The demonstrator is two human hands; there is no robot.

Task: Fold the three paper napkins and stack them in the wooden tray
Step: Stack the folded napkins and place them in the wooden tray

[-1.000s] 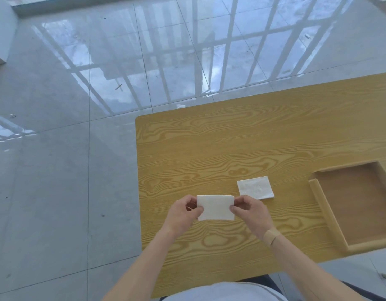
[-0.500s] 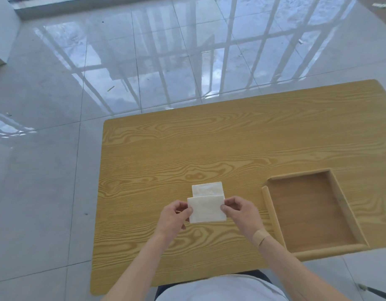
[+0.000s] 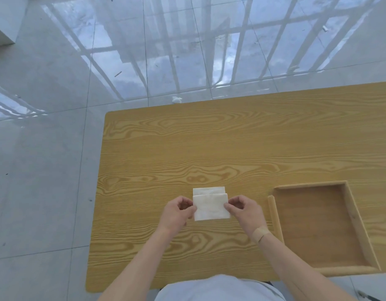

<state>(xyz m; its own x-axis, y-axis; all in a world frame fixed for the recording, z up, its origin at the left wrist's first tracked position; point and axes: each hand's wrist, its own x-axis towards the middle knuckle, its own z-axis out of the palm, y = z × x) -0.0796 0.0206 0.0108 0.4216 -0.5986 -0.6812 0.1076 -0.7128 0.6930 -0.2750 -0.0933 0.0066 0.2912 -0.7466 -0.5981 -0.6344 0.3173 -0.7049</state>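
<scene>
A folded white paper napkin (image 3: 211,207) is held just above the table between my two hands. My left hand (image 3: 176,212) pinches its left edge and my right hand (image 3: 245,211) pinches its right edge. Behind it, a second folded napkin (image 3: 208,191) lies flat on the table, mostly covered by the held one, so only its far strip shows. The wooden tray (image 3: 272,216) stands to the right of my right hand with nothing in it. A third napkin is not in view.
The wooden table (image 3: 187,148) ends at a left edge near my left forearm and a far edge beyond the napkins. Past it lies glossy tiled floor with a small white scrap (image 3: 176,99) close to the table's far edge.
The view has swung, so the table and tray sit differently in the frame. The held napkin now overlaps the lying one, which was apart to its right a second ago. Both hands keep their grip.
</scene>
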